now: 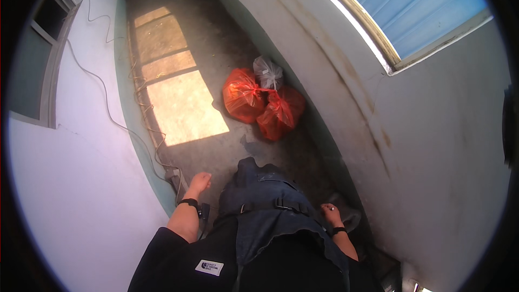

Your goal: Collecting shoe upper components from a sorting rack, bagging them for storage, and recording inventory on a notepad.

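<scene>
My left hand hangs out to my left near the wall, its fingers curled closed with nothing visible in them. Low on my right side, my right hand is also loosely closed; a small shiny spot shows on its fingers, too small to name. Both wrists wear dark bands. Ahead of me, out of reach of both hands, an orange-red plastic bag stands full and knotted on the floor. A second full orange-red bag leans against it. Behind them sits a whitish see-through bag.
A narrow concrete passage runs ahead between a left wall and a right wall. Thin cables trail down the left wall and along its foot. A grey object lies beside my right hand.
</scene>
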Available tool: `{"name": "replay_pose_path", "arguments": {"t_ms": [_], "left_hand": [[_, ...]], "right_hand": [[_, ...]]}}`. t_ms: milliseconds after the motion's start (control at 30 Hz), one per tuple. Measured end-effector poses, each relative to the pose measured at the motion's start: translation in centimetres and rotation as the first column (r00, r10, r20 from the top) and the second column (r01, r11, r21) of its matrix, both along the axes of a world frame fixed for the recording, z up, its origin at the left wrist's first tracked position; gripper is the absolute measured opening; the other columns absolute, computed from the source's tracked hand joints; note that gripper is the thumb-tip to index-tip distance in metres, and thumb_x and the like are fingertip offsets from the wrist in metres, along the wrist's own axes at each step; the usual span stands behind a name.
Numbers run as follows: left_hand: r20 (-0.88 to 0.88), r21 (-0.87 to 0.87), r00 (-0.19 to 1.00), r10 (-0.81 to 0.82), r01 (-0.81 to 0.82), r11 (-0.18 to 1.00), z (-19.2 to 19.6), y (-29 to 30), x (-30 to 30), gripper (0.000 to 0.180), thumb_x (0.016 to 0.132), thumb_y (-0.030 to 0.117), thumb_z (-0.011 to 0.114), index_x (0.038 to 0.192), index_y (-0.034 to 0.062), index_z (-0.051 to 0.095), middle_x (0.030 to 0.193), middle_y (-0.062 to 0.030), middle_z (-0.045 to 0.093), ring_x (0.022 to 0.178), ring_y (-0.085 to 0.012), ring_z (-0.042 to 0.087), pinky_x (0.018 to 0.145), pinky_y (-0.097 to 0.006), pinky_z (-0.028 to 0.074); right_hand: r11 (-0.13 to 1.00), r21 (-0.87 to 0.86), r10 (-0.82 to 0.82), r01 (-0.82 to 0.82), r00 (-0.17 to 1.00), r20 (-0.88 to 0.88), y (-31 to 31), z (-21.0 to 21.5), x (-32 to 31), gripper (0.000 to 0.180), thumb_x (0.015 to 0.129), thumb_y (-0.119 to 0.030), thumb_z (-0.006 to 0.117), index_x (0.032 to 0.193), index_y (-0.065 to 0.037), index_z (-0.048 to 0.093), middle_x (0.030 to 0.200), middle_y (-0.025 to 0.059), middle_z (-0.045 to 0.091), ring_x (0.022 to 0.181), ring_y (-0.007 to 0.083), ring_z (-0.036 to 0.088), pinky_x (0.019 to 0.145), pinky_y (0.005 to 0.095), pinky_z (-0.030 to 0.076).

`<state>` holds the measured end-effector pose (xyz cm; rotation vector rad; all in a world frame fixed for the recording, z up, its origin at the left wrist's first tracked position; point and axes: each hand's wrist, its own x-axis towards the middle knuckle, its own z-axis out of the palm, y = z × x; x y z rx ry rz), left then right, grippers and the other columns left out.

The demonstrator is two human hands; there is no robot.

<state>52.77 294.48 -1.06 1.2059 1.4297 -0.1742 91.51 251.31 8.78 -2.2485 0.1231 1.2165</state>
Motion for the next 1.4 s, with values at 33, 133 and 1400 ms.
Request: {"name": "replay_pose_path", "arguments": {"t_ms": [33, 133, 1400], "left_hand": [[0.01, -0.003, 1.0, 0.012, -0.012, 1.0, 0.1, 0.0, 0.1, 0.034, 0.096, 0.029, 0.058, 0.108, -0.0017, 0.068, 0.076, -0.0097, 0.068, 0.063, -0.0172, 0.064, 0.061, -0.032, 0.052], [0.04, 0.009, 0.999, 0.017, -0.017, 1.0, 0.1, 0.0, 0.4, 0.034, 0.096, 0.029, 0.058, 0.107, -0.0021, 0.068, 0.075, -0.0094, 0.067, 0.062, -0.0171, 0.064, 0.062, -0.032, 0.052], [0.012, -0.009, 0.999, -0.033, 0.033, 0.999, -1.2, -0.3, 1.1, 0.036, 0.096, 0.031, 0.059, 0.112, 0.0004, 0.068, 0.078, -0.0103, 0.07, 0.065, -0.0182, 0.067, 0.064, -0.032, 0.054]], "right_hand": [[1.0, 0.016, 0.002, -0.002, 1.0, 0.006, 0.1, 0.0, 0.1, 0.024, 0.093, -0.024, 0.065, 0.106, -0.004, 0.072, 0.089, 0.0038, 0.071, 0.077, 0.0127, 0.065, 0.071, 0.0284, 0.052], [0.999, 0.054, -0.001, 0.0, 1.0, 0.024, 0.4, -0.2, 0.3, 0.024, 0.094, -0.023, 0.064, 0.106, -0.004, 0.072, 0.086, 0.003, 0.07, 0.075, 0.0124, 0.064, 0.068, 0.0278, 0.052], [1.0, -0.011, -0.015, 0.015, 1.0, -0.019, 1.1, 1.1, -0.3, 0.026, 0.095, -0.023, 0.062, 0.108, -0.004, 0.072, 0.095, 0.0041, 0.073, 0.086, 0.0131, 0.066, 0.078, 0.0279, 0.052]]}}
